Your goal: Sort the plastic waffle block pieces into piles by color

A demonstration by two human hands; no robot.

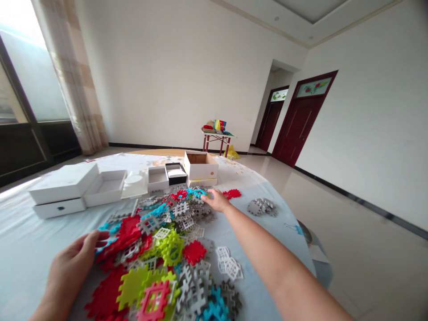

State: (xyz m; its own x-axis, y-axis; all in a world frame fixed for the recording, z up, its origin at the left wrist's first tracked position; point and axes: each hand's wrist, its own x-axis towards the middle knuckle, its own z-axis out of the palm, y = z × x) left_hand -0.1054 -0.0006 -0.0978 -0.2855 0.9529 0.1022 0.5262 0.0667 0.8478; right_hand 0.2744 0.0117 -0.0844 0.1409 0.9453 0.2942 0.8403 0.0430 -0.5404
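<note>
A heap of interlocking plastic building tiles with notched edges lies on the table, in red, lime green, grey and blue. My right hand [218, 200] reaches to the far side of the heap, thumb and fingertips closed at the edge of a blue tile [196, 192]. At the heap's left edge is my left hand [75, 256], its fingers apart and stretched over the tiles, nearest to red tiles [115, 248] and a blue one. A red square tile [194, 252] and a pink-red frame tile [154, 301] lie on the near side.
White boxes [63, 183], open trays [106, 186], a black-rimmed box [175, 174] and a taller open box [201, 166] stand behind the heap. To the right lie grey round pieces [261, 207], white window-shaped pieces [229, 263] and red tiles [232, 194]. The round table's edge curves along the right.
</note>
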